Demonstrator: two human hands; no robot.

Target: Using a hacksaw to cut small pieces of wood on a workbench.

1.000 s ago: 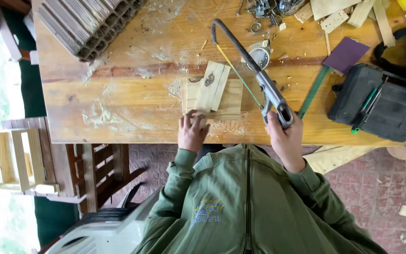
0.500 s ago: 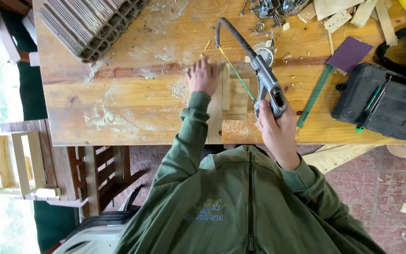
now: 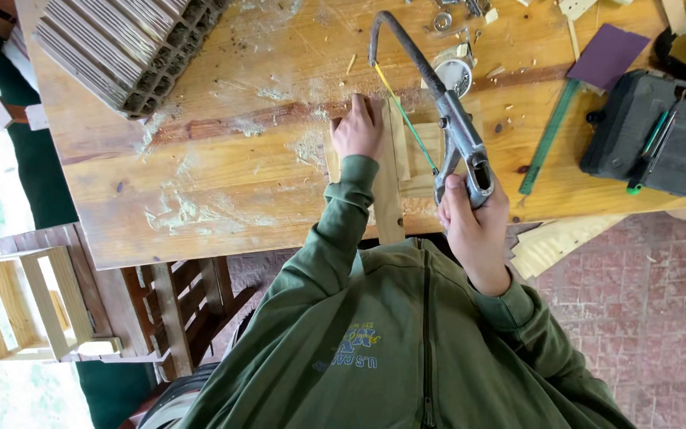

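My right hand [image 3: 474,226] grips the metal handle of a hacksaw [image 3: 438,103] whose dark curved frame arches over a light wooden strip [image 3: 388,202] lying on the wooden workbench [image 3: 224,175]. The thin blade runs diagonally across the strip and the pale wooden pieces under it. My left hand [image 3: 357,127] presses flat on the wood just left of the blade, fingers pointing away from me. Green sleeves cover both arms.
A grey ribbed block [image 3: 125,48] lies at the bench's far left. A green ruler [image 3: 548,137], a purple sanding sheet [image 3: 609,54] and a black tool case [image 3: 660,135] sit to the right. Sawdust covers the bench. A small wooden crate [image 3: 21,306] stands lower left.
My left hand moved from the bench's near edge up onto the wood beside the blade. The saw shifted further over the workpiece, and the view came closer.
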